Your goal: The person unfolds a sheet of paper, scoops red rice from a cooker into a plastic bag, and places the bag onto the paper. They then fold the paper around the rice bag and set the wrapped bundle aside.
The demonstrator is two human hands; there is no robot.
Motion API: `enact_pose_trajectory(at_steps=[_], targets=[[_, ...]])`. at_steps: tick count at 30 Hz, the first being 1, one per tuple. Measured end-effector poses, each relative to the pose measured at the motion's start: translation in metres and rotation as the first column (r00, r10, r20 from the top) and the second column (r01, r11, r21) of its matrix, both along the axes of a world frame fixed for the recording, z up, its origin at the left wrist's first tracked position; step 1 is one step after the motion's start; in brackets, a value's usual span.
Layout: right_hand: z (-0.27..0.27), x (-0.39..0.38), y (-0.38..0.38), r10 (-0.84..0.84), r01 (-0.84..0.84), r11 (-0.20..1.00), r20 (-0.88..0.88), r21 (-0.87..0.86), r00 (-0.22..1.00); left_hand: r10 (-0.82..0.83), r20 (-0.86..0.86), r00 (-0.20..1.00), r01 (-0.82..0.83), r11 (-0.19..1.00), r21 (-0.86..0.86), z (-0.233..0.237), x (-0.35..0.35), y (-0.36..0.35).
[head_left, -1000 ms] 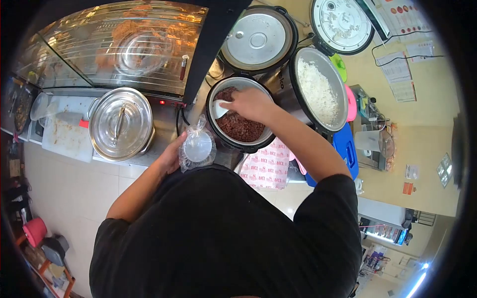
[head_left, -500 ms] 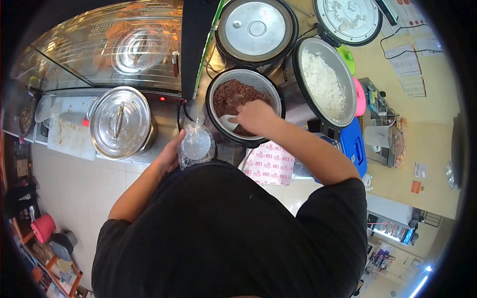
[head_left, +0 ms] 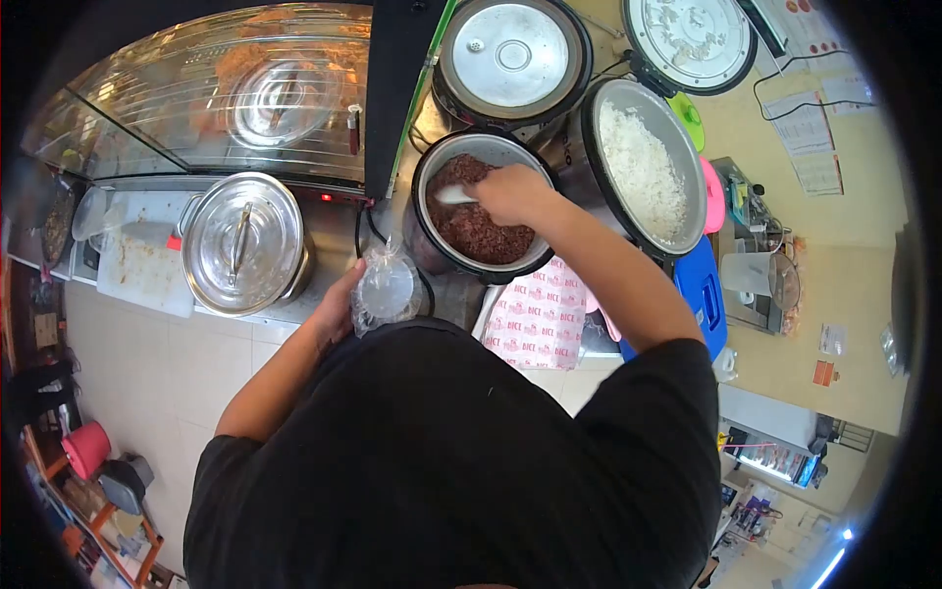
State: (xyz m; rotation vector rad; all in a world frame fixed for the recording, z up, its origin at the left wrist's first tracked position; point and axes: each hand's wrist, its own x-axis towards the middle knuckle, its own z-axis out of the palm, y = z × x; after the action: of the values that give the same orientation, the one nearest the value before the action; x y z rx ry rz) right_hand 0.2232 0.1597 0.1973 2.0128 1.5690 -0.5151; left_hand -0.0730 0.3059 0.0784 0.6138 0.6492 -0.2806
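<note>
My right hand (head_left: pixel 515 194) is closed round the handle of a white rice scoop (head_left: pixel 454 195). The scoop's blade dips into reddish-brown rice (head_left: pixel 491 240) inside a round cooker pot (head_left: pixel 429 228). Close to my body, my left hand (head_left: pixel 340 304) grips the side of a clear plastic bag (head_left: pixel 391 257) with a round, pale container (head_left: pixel 387 291) in it. Most of the left fingers are hidden behind the bag.
A large open cooker (head_left: pixel 696 167) of white rice (head_left: pixel 643 177) stands to the right, its lid (head_left: pixel 692 39) raised. Behind is a closed cooker (head_left: pixel 512 56). A lidded steel pot (head_left: pixel 245 240) is at left, near a glass display case (head_left: pixel 211 108). Printed wrapping paper (head_left: pixel 538 319) lies right of centre.
My right hand has moved the scoop up toward the far side of the brown rice. The brown rice pot looks slightly tilted and shifted. My left hand stays on the bag.
</note>
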Motion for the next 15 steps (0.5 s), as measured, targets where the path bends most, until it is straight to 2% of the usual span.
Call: enact_pose_trajectory(at_steps=[3,6,7,10,11,14,15], targets=[[0.031,0.001,-0.020,0.071,-0.074,0.996,-0.067,-0.052,0.995,0.017,0.061,0.998,-0.015,0.999,-0.042,-0.009,0.000,0.006],[0.044,0.018,-0.007,-0.056,0.057,0.998,0.131,-0.007,0.990,0.018,0.064,0.998,-0.015,0.999,-0.049,-0.011,0.002,0.002],[0.036,0.025,-0.006,-0.098,0.058,0.961,0.136,0.270,0.986,0.009,0.054,0.998,-0.007,0.999,-0.034,-0.010,0.006,0.001],[-0.024,0.032,0.002,-0.014,-0.051,0.962,0.237,0.267,0.971,-0.050,0.037,0.998,0.050,0.999,-0.016,-0.006,0.013,0.000],[-0.048,0.028,0.006,-0.108,0.083,0.984,0.157,0.160,0.982,-0.073,0.032,0.997,0.074,0.997,-0.014,-0.005,0.014,0.000],[-0.033,0.017,-0.013,-0.097,0.099,0.978,-0.019,0.181,0.995,-0.080,0.055,0.995,0.079,0.997,0.023,-0.004,0.018,0.001],[-0.011,0.009,-0.018,-0.015,0.019,0.993,-0.037,0.113,0.999,-0.077,0.052,0.996,0.076,0.997,0.021,-0.002,0.018,0.002]])
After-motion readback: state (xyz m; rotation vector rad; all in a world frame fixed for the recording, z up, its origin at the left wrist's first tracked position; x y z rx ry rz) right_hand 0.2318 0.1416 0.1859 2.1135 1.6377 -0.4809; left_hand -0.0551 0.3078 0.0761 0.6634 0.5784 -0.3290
